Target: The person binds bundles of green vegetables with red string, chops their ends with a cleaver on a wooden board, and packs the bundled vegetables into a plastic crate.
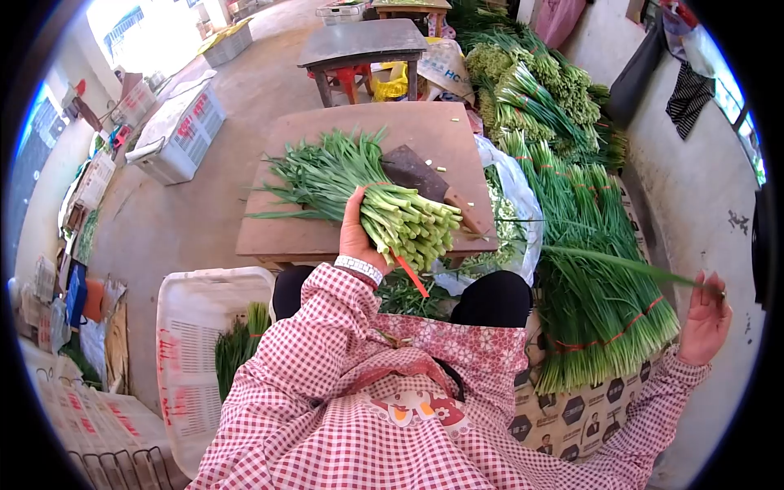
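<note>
My left hand (357,237) is wrapped round a bunch of leafy green stalks (408,216), held over the front of the small table. Their pale cut ends point right, and the long flat leaves spread left. An orange-red tie (411,276) hangs from the bunch. Behind the stalks lies a cleaver (412,171), its dark blade partly covered and its wooden handle (464,209) towards the right. Out at the far right, my right hand (705,322) is raised with a long green leaf (616,263) pinched at its fingertips. This leaf stretches left above the piled greens.
A brown table (310,237) stands before my knees. Tied long-leaved greens (592,269) are heaped along the right wall, beside a clear plastic bag (527,208) of trimmings. A white crate (216,286) with greens sits at left; a dark table (363,45) stands farther back.
</note>
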A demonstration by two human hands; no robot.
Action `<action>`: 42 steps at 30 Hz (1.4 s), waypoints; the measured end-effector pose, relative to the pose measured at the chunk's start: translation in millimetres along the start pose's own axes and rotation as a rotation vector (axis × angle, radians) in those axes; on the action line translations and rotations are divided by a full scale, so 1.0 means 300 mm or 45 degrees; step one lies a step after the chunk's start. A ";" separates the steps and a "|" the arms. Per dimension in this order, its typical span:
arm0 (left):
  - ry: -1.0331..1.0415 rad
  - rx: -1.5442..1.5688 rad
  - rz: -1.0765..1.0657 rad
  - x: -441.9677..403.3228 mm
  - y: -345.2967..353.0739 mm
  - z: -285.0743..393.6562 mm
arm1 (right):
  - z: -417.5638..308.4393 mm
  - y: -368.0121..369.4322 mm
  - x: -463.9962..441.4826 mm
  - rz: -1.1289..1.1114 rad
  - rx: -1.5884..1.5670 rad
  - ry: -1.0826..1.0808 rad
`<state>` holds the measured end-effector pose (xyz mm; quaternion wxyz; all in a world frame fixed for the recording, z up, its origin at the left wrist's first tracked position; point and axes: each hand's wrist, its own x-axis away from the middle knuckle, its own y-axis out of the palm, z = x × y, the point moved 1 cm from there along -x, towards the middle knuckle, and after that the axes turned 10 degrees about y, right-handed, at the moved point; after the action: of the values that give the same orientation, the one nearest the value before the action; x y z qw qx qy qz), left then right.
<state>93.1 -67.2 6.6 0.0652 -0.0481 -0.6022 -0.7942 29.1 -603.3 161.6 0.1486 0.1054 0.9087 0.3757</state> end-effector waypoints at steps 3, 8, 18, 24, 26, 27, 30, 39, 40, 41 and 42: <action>-0.017 -0.004 0.022 0.010 0.019 -0.003 | 0.132 0.053 -0.004 -0.306 0.435 0.213; 0.012 -0.044 0.034 0.011 0.017 -0.007 | 0.733 0.500 0.216 -0.553 1.383 0.101; 0.120 -0.021 0.071 -0.004 0.007 -0.031 | 1.052 0.642 0.301 -0.900 1.473 -0.421; 0.205 -0.066 0.128 -0.016 -0.018 -0.060 | 1.026 0.651 0.282 -0.978 1.640 -0.392; 0.212 -0.066 0.150 -0.023 -0.029 -0.068 | 1.031 0.652 0.278 -0.930 1.590 -0.306; 0.228 -0.077 0.165 -0.023 -0.029 -0.071 | 1.029 0.651 0.277 -0.976 1.603 -0.316; 0.244 -0.114 0.189 -0.021 -0.032 -0.072 | 1.043 0.634 0.274 -1.028 1.643 -0.294; 0.183 -0.100 0.159 -0.003 -0.030 -0.073 | 1.062 0.602 0.267 -1.044 1.584 -0.098; 0.183 -0.110 0.160 -0.004 -0.033 -0.073 | 1.066 0.603 0.273 -1.003 1.575 -0.099; 0.198 -0.094 0.128 -0.005 -0.034 -0.074 | 1.071 0.607 0.283 -0.999 1.567 -0.098; 0.212 -0.079 0.095 -0.005 -0.033 -0.073 | 1.076 0.611 0.294 -0.928 1.569 -0.099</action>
<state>93.0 -85.5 -8.9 0.1432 -0.0061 -0.5677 -0.8107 74.2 -238.8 58.3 0.2103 -0.1269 0.9271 -0.2832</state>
